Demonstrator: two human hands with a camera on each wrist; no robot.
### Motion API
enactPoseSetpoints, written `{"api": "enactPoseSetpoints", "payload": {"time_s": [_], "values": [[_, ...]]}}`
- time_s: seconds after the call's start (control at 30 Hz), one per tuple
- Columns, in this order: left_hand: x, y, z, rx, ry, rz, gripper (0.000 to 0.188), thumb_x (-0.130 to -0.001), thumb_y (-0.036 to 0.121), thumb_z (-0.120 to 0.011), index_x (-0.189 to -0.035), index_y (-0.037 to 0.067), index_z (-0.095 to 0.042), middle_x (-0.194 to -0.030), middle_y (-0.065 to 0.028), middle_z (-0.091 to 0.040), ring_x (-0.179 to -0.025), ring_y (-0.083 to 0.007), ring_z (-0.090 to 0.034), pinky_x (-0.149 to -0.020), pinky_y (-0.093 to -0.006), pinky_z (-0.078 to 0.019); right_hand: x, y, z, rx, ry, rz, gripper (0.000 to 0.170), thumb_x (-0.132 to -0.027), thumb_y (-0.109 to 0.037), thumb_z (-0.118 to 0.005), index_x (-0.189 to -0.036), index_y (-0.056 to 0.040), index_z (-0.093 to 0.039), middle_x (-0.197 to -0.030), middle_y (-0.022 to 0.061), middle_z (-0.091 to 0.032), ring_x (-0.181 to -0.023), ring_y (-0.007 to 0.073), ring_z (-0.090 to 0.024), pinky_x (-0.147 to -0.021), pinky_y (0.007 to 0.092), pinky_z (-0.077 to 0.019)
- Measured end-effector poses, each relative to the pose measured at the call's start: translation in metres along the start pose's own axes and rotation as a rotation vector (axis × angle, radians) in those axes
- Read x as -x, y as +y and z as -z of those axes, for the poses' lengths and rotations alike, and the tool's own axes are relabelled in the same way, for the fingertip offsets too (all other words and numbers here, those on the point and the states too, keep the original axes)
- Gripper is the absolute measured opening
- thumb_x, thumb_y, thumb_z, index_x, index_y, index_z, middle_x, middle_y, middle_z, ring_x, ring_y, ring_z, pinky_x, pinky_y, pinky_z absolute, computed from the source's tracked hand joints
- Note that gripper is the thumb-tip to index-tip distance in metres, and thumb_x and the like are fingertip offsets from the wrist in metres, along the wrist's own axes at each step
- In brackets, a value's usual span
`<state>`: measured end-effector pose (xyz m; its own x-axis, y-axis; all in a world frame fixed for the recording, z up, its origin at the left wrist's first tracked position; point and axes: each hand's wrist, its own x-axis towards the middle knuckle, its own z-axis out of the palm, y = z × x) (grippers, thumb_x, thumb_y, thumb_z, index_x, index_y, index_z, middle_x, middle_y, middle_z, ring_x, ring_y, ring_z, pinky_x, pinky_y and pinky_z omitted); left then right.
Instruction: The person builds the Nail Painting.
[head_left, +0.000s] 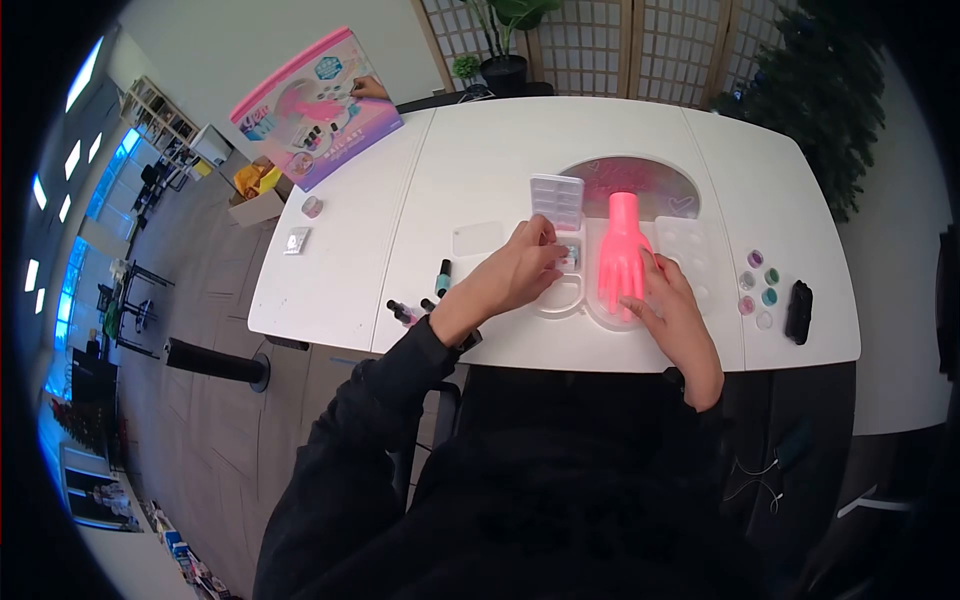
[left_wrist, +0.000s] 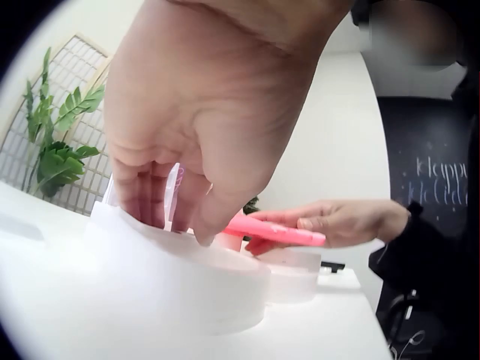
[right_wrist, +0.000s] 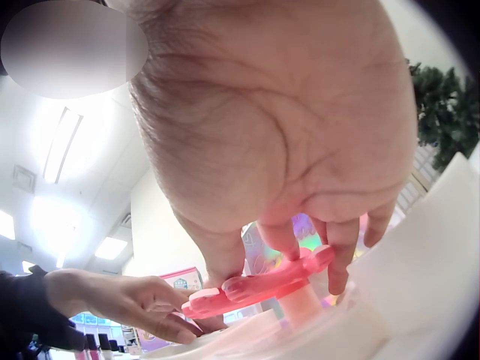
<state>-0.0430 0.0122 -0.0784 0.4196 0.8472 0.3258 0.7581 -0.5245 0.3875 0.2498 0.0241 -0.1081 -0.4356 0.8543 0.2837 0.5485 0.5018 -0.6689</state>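
Observation:
My left hand (head_left: pixel 515 268) is over the left compartments of a white tray (head_left: pixel 558 303). In the left wrist view its thumb and fingers pinch a thin clear plastic piece (left_wrist: pixel 174 196) with purple print, whose lower part sinks behind the tray's wall. A small colourful packet (head_left: pixel 570 256) shows under the fingertips in the head view. My right hand (head_left: pixel 678 308) holds the pink model hand (head_left: pixel 622 250), which lies palm down in the middle of the tray. Its thumb presses near the model's fingertips, and the other fingers reach over its right side, as the right wrist view shows.
A lidded case (head_left: pixel 557 200) stands tilted up behind the left compartments. Nail polish bottles (head_left: pixel 443 276) are left of the tray. Several small glitter pots (head_left: pixel 769 296) and a black pouch (head_left: pixel 798 312) lie right. The product box (head_left: pixel 318 110) stands at the back left.

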Motion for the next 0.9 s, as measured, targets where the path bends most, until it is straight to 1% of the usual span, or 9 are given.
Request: {"api": "enactPoseSetpoints", "payload": {"time_s": [0.07, 0.1, 0.13, 0.23, 0.33, 0.43, 0.5, 0.63, 0.9], "values": [[-0.005, 0.003, 0.014, 0.053, 0.09, -0.014, 0.039, -0.089, 0.005, -0.077, -0.127, -0.003, -0.07, -0.125, -0.0177, -0.059, -0.116, -0.0351, -0.06, -0.095, -0.0449, -0.055, -0.001, -0.002, 0.0, -0.006, -0.009, -0.005, 0.071, -0.097, -0.025, -0.077, -0.158, -0.003, -0.049, -0.148, 0.0246, -0.054, -0.135, 0.0441, -0.053, -0.114, 0.0475, -0.0438], [-0.005, 0.0, 0.021, 0.041, 0.2, 0.056, 0.044, -0.089, 0.005, -0.078, -0.131, -0.002, -0.068, -0.125, -0.0167, -0.061, -0.116, -0.0355, -0.061, -0.097, -0.045, -0.0544, -0.001, -0.003, 0.001, -0.008, -0.013, -0.026, 0.071, -0.097, -0.024, -0.077, -0.158, -0.0027, -0.049, -0.149, 0.0247, -0.054, -0.136, 0.0444, -0.053, -0.115, 0.0476, -0.0437], [-0.006, 0.0, 0.032, 0.047, 0.247, 0.165, 0.035, -0.09, 0.008, -0.078, -0.123, -0.001, -0.073, -0.122, -0.0148, -0.066, -0.114, -0.0358, -0.065, -0.094, -0.0452, -0.0561, -0.001, -0.002, 0.0, -0.007, -0.011, -0.028, 0.071, -0.097, -0.024, -0.077, -0.158, -0.0027, -0.049, -0.149, 0.0247, -0.054, -0.136, 0.0444, -0.053, -0.115, 0.0476, -0.0437], [0.001, -0.027, 0.066, -0.221, -0.031, 0.304, 0.028, -0.087, 0.022, -0.084, -0.106, 0.002, -0.077, -0.109, -0.0134, -0.073, -0.108, -0.0362, -0.071, -0.087, -0.0475, -0.0584, 0.001, 0.002, 0.001, 0.02, -0.008, 0.027, 0.071, -0.097, -0.023, -0.076, -0.159, -0.0026, -0.048, -0.148, 0.0252, -0.054, -0.134, 0.0447, -0.053, -0.114, 0.0479, -0.0444], [-0.005, -0.071, 0.083, -0.396, -0.331, 0.327, 0.04, -0.079, 0.032, -0.092, -0.094, 0.0, -0.073, -0.104, -0.0161, -0.074, -0.102, -0.039, -0.072, -0.085, -0.0481, -0.0584, -0.003, 0.001, 0.0, 0.017, -0.014, 0.045, 0.071, -0.097, -0.022, -0.076, -0.159, -0.0029, -0.048, -0.147, 0.026, -0.054, -0.133, 0.045, -0.054, -0.113, 0.0478, -0.0451], [-0.015, -0.11, 0.072, -0.459, -0.462, 0.346, 0.048, -0.074, 0.034, -0.095, -0.098, -0.001, -0.072, -0.104, -0.017, -0.073, -0.104, -0.0391, -0.072, -0.085, -0.0482, -0.0585, -0.002, 0.002, 0.0, -0.006, -0.003, 0.024, 0.071, -0.097, -0.022, -0.077, -0.159, -0.0024, -0.048, -0.145, 0.0267, -0.055, -0.131, 0.0451, -0.055, -0.112, 0.0473, -0.0457], [-0.022, -0.117, 0.066, -0.47, -0.623, 0.407, 0.058, -0.074, 0.037, -0.096, -0.114, 0.002, -0.073, -0.121, -0.0137, -0.072, -0.113, -0.0362, -0.07, -0.094, -0.0456, -0.0571, -0.002, 0.001, 0.001, -0.032, -0.012, 0.022, 0.072, -0.097, -0.024, -0.077, -0.159, -0.0017, -0.048, -0.146, 0.0272, -0.054, -0.132, 0.0455, -0.055, -0.112, 0.0471, -0.0457], [-0.017, -0.132, 0.053, -0.372, -0.542, 0.279, 0.058, -0.071, 0.037, -0.098, -0.11, 0.004, -0.071, -0.117, -0.0114, -0.071, -0.112, -0.0337, -0.07, -0.091, -0.0447, -0.0571, -0.001, 0.004, 0.0, -0.018, -0.009, 0.008, 0.072, -0.097, -0.026, -0.077, -0.159, -0.0024, -0.048, -0.146, 0.0273, -0.054, -0.133, 0.0455, -0.054, -0.113, 0.0478, -0.0449], [-0.021, -0.114, 0.053, -0.516, -0.558, 0.254, 0.063, -0.068, 0.046, -0.093, -0.109, 0.003, -0.071, -0.109, -0.0134, -0.072, -0.103, -0.0334, -0.072, -0.086, -0.0441, -0.0572, -0.003, 0.002, -0.001, -0.003, -0.004, 0.009, 0.072, -0.098, -0.029, -0.077, -0.158, -0.0025, -0.049, -0.147, 0.0271, -0.054, -0.135, 0.0452, -0.053, -0.114, 0.049, -0.0438]]}}
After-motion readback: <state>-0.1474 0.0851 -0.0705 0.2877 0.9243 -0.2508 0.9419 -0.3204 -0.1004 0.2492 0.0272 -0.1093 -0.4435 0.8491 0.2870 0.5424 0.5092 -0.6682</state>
